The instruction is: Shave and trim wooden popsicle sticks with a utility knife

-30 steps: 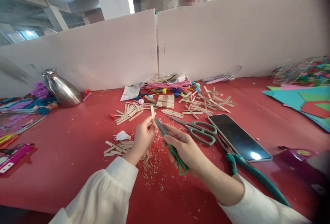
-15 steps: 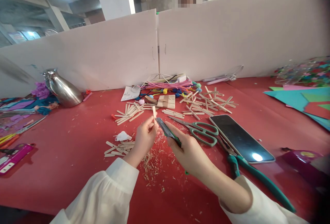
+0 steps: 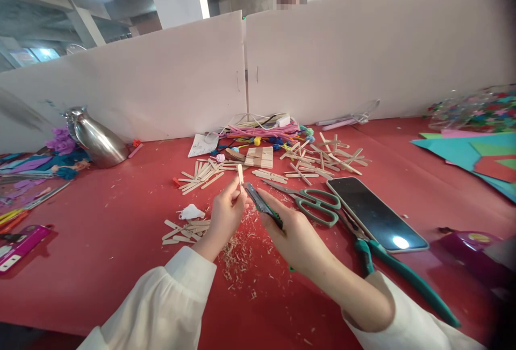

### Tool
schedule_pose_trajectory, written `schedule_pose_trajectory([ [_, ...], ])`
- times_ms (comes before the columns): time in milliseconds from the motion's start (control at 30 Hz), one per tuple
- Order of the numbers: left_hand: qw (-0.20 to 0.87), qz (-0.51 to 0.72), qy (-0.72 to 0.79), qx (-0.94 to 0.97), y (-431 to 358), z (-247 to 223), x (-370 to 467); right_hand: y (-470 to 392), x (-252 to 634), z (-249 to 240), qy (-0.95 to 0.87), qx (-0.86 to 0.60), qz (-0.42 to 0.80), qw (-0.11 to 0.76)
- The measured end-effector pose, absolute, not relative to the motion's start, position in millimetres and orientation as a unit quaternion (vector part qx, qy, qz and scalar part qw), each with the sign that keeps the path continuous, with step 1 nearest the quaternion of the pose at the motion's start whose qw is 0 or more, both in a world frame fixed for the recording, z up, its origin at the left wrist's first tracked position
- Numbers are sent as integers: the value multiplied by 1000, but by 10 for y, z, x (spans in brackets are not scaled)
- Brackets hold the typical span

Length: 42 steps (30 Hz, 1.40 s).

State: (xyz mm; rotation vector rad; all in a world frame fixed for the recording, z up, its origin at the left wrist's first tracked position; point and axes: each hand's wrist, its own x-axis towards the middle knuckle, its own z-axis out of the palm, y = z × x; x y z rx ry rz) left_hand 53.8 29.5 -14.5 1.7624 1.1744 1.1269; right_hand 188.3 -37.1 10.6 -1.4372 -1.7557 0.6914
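Note:
My left hand (image 3: 228,211) pinches a wooden craft stick (image 3: 241,174), which stands nearly upright between thumb and fingers. In my right hand (image 3: 292,231) is a utility knife (image 3: 263,204), its blade pointing up and left at the stick's edge; whether it touches the wood I cannot tell. Beneath both hands, thin wood shavings (image 3: 236,261) are scattered over the red table (image 3: 133,248). A small pile of craft sticks (image 3: 186,231) lies left of my left hand, beside a crumpled white lump (image 3: 192,212).
Green-handled scissors (image 3: 318,205), pliers (image 3: 411,277) and a phone (image 3: 377,213) lie right of my right hand. Behind are more sticks (image 3: 318,162), a stick bundle (image 3: 259,157) and pipe cleaners (image 3: 258,132). A metal jug (image 3: 99,137) stands far left; white panels (image 3: 161,86) close the back.
The view has shifted very slightly. Both hands keep nearly the same pose, with the craft stick and the utility knife still held close together.

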Motion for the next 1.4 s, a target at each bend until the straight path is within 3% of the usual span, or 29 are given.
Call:
schedule_pose_trajectory([
  [767, 404, 459, 449, 652, 279, -116, 552, -402, 1878, 75, -715, -608, 100, 330],
  [1200, 375, 461, 445, 670, 296, -179, 547, -379, 1881, 92, -676, -554, 270, 404],
  [1400, 405, 456, 454, 649, 277, -163, 543, -389, 1871, 44, -686, -549, 266, 396],
])
